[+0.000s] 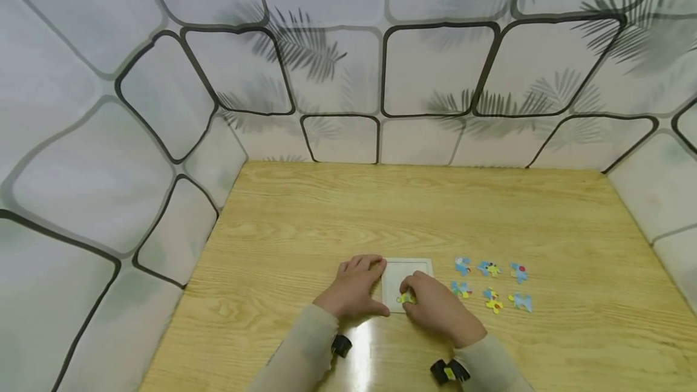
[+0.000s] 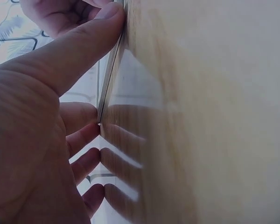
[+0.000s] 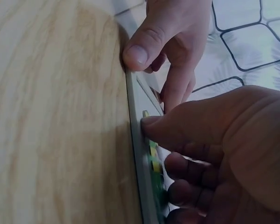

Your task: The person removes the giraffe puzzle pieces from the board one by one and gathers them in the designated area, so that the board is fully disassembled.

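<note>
A square white puzzle tray (image 1: 391, 280) with a raised rim lies on the table in front of me. My left hand (image 1: 351, 289) spans its left side, thumb on the near corner and forefinger at the far corner. In the left wrist view the other fingers (image 2: 88, 161) touch the tabletop. Over the tray's lower right part, my right hand (image 1: 435, 307) pinches a yellow-green puzzle piece (image 1: 405, 298) just at the tray's floor. Its thumb (image 3: 161, 126) rests on the piece by the near rim, and the other fingers curl behind. The piece is partly hidden under the fingertips.
Right of the tray, several loose puzzle pieces lie in two rows, among them a blue one with a red dot (image 1: 519, 272) and a yellow-blue one (image 1: 493, 300). The wooden table (image 1: 327, 216) meets a patterned cloth wall (image 1: 337, 89) at the back and sides.
</note>
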Demonstrator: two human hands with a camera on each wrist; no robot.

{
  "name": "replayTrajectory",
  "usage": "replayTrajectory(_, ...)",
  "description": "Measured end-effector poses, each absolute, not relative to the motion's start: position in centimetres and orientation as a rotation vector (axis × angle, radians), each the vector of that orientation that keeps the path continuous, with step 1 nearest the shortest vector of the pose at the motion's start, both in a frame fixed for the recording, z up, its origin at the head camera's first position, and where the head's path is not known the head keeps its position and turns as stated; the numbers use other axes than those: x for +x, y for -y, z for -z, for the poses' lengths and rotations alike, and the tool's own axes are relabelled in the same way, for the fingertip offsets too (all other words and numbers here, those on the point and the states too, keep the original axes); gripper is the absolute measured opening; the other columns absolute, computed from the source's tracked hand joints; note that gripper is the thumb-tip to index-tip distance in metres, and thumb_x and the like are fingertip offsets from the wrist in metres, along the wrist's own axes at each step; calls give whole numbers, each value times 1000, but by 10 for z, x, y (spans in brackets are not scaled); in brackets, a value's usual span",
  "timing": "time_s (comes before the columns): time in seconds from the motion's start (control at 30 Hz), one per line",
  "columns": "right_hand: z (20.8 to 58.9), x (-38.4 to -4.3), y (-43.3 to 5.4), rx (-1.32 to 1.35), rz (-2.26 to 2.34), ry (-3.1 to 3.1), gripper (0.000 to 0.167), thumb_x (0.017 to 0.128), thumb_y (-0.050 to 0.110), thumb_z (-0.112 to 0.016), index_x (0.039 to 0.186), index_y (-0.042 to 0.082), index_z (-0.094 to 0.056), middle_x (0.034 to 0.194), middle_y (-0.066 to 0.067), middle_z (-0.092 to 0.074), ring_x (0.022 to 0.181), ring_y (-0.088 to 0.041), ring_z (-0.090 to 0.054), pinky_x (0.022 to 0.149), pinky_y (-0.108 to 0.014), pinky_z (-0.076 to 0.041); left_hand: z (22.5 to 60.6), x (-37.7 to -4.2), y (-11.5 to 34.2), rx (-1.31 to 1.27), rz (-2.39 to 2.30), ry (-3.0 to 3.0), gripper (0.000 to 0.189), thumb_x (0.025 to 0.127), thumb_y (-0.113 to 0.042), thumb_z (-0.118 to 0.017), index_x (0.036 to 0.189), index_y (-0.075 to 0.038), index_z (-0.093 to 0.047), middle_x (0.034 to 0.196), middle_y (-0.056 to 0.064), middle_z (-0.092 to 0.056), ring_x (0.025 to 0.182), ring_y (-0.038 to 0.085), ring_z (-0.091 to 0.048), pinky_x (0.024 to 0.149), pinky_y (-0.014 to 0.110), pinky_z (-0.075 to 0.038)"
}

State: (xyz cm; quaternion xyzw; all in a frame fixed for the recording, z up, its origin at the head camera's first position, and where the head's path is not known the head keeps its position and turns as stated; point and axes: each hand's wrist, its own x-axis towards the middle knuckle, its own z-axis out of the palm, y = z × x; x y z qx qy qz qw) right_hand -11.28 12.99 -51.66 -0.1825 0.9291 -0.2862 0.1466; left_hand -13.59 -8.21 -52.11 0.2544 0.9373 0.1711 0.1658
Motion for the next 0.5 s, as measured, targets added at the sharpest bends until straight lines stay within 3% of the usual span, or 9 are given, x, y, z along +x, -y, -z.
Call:
replayTrajectory(0.37, 516, -118, -133, -442, 975, -2613, 17, 78, 3, -77, 88, 13, -67, 84, -2, -50, 76, -16, -47, 68, -33, -42, 521, -135, 82, 729, -500, -2661, 102, 80, -61, -76, 159, -14, -32, 161, 0, -30, 147, 23, -25, 113, 48, -26)
replayTrajectory(0.5, 519, -118, -141, -491, 1046, -2605, 17, 81, 4, -73, 90, 17, -69, 84, 2, -53, 76, -13, -48, 68, -30, -42, 521, -136, 82, 732, -494, -2664, 102, 80, -62, -76, 159, -14, -32, 161, 0, -30, 147, 23, -25, 113, 48, -26)
